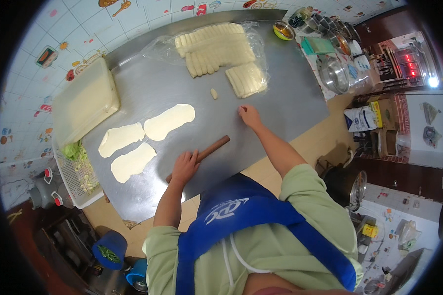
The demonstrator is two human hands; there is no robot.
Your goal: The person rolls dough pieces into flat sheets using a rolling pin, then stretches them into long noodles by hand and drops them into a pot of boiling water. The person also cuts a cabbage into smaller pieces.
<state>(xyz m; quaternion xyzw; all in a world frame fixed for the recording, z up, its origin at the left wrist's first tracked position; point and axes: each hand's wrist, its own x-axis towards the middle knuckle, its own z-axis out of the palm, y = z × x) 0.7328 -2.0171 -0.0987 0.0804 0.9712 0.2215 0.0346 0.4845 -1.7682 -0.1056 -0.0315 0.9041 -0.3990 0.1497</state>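
My left hand (185, 167) lies over a brown wooden rolling pin (214, 146), which rests slantwise near the front edge of the metal table. My right hand (249, 116) is over the tabletop with its fingers curled; whether anything small is pinched in them cannot be made out. Just beyond it sits a small piece of dough (214, 94). To the left lie three flattened dough sheets, one (170, 122) nearest the middle, another (122, 139) at the far left and the third (133, 163) closer to me. Farther back are rows of dough strips (217, 48) partly under clear plastic, with a smaller block (246, 80) beside them.
A large pale plastic tub (86, 99) stands at the table's left edge, above a white basket (72, 180) of shredded greens. A yellow-green bowl (283, 30) is at the back right corner. Metal bowls (335, 75) and containers crowd a side counter.
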